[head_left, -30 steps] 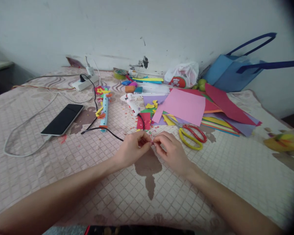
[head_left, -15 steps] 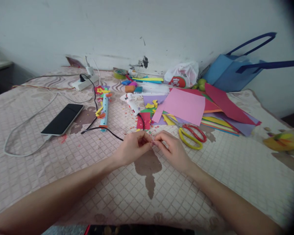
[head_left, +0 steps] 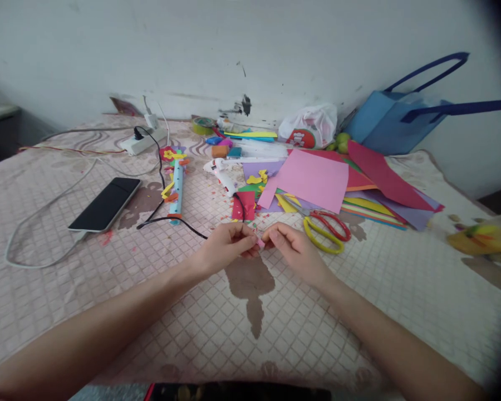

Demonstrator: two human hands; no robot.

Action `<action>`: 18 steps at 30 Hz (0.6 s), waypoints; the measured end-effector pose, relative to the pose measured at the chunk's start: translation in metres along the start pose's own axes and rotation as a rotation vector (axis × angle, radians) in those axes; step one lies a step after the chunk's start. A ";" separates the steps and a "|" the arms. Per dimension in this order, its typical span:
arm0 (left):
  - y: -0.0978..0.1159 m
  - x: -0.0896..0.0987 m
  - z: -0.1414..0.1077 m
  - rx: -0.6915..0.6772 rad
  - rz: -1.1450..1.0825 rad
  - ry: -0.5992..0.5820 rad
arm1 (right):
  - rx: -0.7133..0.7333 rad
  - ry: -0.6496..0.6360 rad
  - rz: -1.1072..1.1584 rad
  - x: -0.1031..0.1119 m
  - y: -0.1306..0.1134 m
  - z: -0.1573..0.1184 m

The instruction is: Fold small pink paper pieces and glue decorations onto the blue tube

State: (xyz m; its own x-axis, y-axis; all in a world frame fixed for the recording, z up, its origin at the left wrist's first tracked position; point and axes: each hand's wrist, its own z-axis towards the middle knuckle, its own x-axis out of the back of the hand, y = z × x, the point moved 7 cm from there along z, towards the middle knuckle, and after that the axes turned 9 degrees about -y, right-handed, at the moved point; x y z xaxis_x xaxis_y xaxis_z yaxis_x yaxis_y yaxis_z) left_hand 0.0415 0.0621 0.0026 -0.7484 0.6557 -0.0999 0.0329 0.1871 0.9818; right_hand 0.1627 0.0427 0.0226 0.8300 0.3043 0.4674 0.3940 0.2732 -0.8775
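My left hand (head_left: 229, 245) pinches a small pink paper piece (head_left: 260, 243) between thumb and fingertips, just above the patterned tablecloth (head_left: 217, 334). Close on its right, my right hand (head_left: 294, 250) has its fingers curled against the other edge of the piece, with the thumb raised a little. How much of the piece lies inside the fingers is hidden. Scissors (head_left: 325, 231) with one red and one yellow handle rest beyond my right hand. A white glue gun (head_left: 223, 175) lies beyond my left hand, its black cord running behind that hand.
A decorated light-blue strip (head_left: 176, 189) and a phone (head_left: 106, 204) on a charging cable lie left, below a power strip (head_left: 144, 142). Coloured sheets, a pink one (head_left: 311, 178) on top, spread right of centre. A blue bag (head_left: 394, 122) and a plastic bag (head_left: 309, 127) stand behind.
My fingertips have moved slightly apart, and the pink piece now shows between them. The right thumb has lifted and drawn back from the left hand.
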 end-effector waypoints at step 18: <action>-0.011 -0.005 0.002 0.053 -0.114 -0.049 | 0.015 -0.097 -0.101 -0.008 -0.002 0.000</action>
State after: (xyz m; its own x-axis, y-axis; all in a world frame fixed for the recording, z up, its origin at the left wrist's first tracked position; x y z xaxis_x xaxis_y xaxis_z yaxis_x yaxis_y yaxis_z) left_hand 0.0463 0.0585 -0.0082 -0.7163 0.6624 -0.2194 -0.0149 0.2999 0.9539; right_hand 0.1549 0.0394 0.0204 0.7445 0.3610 0.5617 0.4670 0.3197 -0.8244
